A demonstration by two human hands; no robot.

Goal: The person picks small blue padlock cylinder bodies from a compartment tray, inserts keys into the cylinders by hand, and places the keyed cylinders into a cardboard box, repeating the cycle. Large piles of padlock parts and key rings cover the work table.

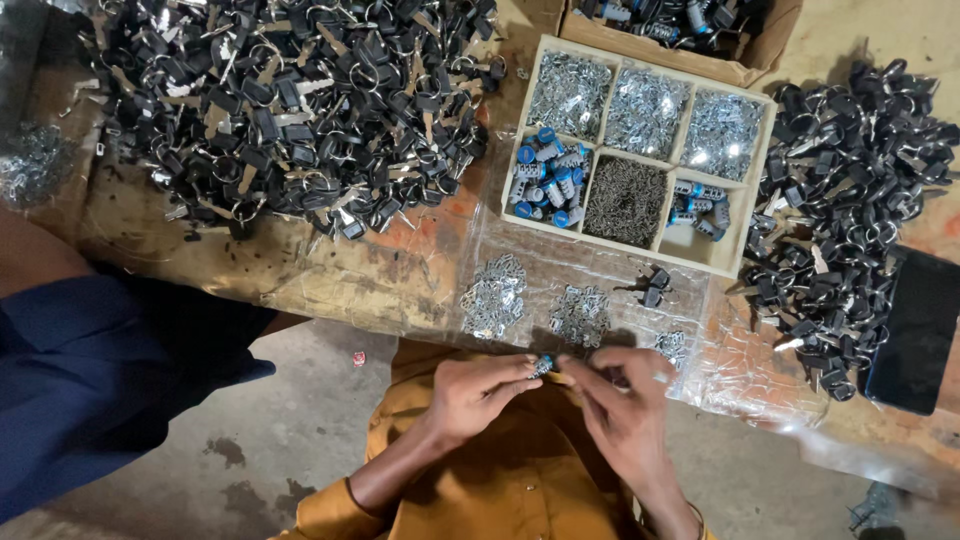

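Observation:
My left hand [478,388] pinches a small blue-and-silver lock cylinder [543,365] at its fingertips, just below the table edge. My right hand [625,400] meets it from the right, fingers curled against the cylinder's end. Both hands hover over my orange-clad lap. Just above them lie two small piles of flat silver metal pieces [493,296] on a clear plastic sheet [690,370]. A wooden divided tray [746,226] holds blue-capped cylinders [548,180], silver parts and dark pins.
A big heap of black keys on rings [290,100] covers the table's left, another heap [850,200] the right. A black phone [915,330] lies far right. A cardboard box [770,40] sits behind the tray. A person's dark blue sleeve [90,380] is at left.

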